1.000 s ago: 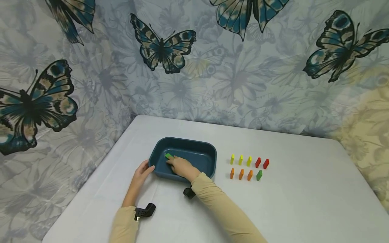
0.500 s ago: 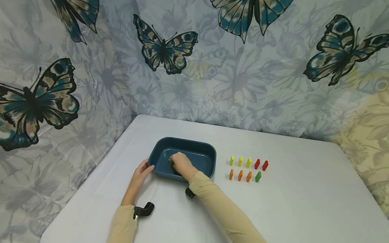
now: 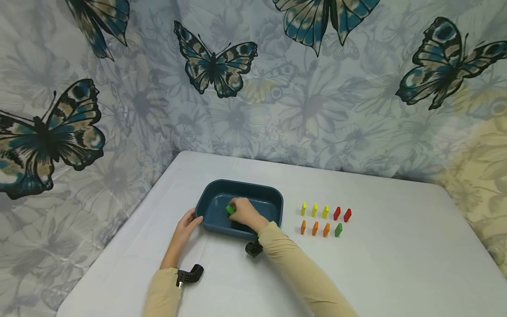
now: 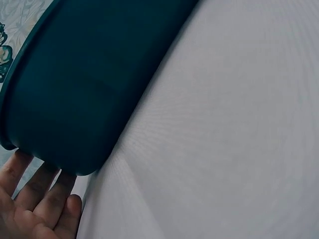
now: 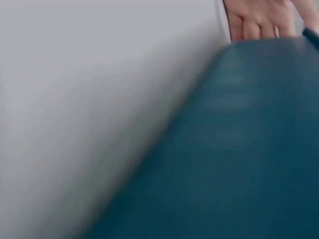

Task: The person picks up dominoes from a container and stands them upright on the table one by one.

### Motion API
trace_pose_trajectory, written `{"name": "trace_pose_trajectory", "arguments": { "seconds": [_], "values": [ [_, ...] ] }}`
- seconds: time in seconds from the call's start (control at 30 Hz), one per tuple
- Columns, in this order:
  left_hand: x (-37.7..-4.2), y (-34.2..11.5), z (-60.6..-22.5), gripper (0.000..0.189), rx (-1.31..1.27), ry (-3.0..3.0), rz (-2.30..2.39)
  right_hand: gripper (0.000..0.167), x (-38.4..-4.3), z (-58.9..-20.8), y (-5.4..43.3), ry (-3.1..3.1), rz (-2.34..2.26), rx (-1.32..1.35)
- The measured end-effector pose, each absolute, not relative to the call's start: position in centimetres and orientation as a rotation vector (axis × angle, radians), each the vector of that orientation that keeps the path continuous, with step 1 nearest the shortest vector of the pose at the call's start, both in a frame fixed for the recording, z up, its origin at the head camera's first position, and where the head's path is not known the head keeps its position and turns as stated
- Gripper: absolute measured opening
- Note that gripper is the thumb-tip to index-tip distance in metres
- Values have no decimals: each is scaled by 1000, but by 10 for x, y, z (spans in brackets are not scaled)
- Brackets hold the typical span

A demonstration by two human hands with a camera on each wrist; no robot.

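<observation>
Inside the dark teal rectangular tub [image 3: 277,196], my right hand [image 3: 247,214] pinches a small green block [image 3: 230,209] between thumb and fingers. The block tilts out at the left of the fingertips, partly covered by them. My left hand [image 3: 185,226] steadies the tub's left end from outside, its thumb near the front corner. In the left wrist view, extended fingers [image 4: 47,191] press against the tub's end wall [image 4: 65,124]. The right wrist view shows the tub's long side [image 5: 224,149] and my left hand [image 5: 261,17] beyond; the right hand is out of that view.
Right of the tub, small blocks stand upright in two rows: yellow blocks [image 3: 314,210] and red blocks [image 3: 337,213] behind, orange blocks [image 3: 315,228] and one green block [image 3: 338,230] in front. A butterfly-patterned wall covering [image 3: 277,110] rises behind the white table [image 3: 396,246].
My right hand has drawn back rightward within the tub, bringing the green block with it from the left part toward the middle. My left hand stays at the tub's end.
</observation>
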State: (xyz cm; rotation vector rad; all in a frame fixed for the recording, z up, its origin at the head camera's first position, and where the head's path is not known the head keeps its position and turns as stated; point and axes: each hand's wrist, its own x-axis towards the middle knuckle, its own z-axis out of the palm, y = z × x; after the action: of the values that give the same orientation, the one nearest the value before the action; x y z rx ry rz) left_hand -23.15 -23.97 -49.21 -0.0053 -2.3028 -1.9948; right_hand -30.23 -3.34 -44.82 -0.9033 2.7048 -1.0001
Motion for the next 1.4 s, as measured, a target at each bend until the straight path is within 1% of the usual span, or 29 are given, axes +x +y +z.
{"name": "trace_pose_trajectory", "arguments": {
  "seconds": [0.17, 0.27, 0.4, 0.5, 0.63, 0.73, 0.87, 1.03, 1.13, 1.4],
  "values": [
    [-231, -240, -492, 42, 18, -2304, -1989, 36, -299, -440, -9, 2569, -1308, -982],
    [-229, -241, -494, 42, 52, -2316, -1993, 34, -290, -435, 9, 2469, -1444, -1054],
    [-229, -240, -495, 44, 31, -2333, -1990, 33, -275, -423, 38, 2373, -1594, -1102],
    [-229, -238, -495, 44, 13, -2320, -1992, 34, -261, -406, 59, 2343, -1645, -1115],
    [-229, -238, -493, 43, 23, -2311, -1999, 35, -244, -382, 84, 2430, -1576, -1083],
    [-230, -237, -492, 44, 38, -2305, -2005, 35, -238, -376, 105, 2502, -1515, -1049],
    [-229, -236, -493, 44, 60, -2306, -2019, 36, -234, -379, 135, 2546, -1525, -1052],
    [-227, -237, -491, 47, 50, -2328, -2028, 39, -236, -396, 172, 2633, -1561, -1012],
    [-226, -239, -488, 47, 64, -2338, -2022, 39, -237, -403, 187, 2660, -1559, -958],
    [-227, -235, -489, 44, 78, -2318, -2027, 36, -230, -407, 221, 2802, -1549, -847]
  ]
}}
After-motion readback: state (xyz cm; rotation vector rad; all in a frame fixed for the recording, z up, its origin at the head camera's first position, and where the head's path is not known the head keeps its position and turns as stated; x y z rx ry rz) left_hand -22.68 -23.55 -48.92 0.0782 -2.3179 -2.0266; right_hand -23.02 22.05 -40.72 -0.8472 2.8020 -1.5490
